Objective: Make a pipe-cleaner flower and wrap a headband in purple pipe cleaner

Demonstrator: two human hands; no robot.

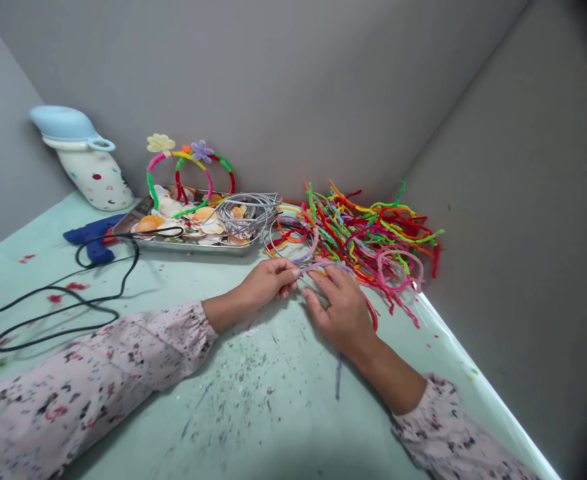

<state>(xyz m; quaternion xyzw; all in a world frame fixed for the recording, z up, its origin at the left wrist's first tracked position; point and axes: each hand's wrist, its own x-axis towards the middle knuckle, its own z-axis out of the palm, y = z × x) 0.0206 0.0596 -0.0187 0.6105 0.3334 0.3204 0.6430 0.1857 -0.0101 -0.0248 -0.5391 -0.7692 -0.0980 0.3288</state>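
A thin purple fuzzy stem runs between my two hands over the table. The fingertips of my left hand pinch its left end. My right hand lies along it with the fingers apart, the stem passing by the fingertips. Behind my hands are rings of wire and fuzzy stems, partly overlapping. To their right spreads a heap of coloured fuzzy stems, with a pink ring on its near side. Part of a red loop shows behind my right hand.
A metal tray holds paper cutouts, coiled grey wire and two flower-topped hoops. At left are a blue glue gun, its black cord and a blue-lidded bottle. Walls stand behind and at right.
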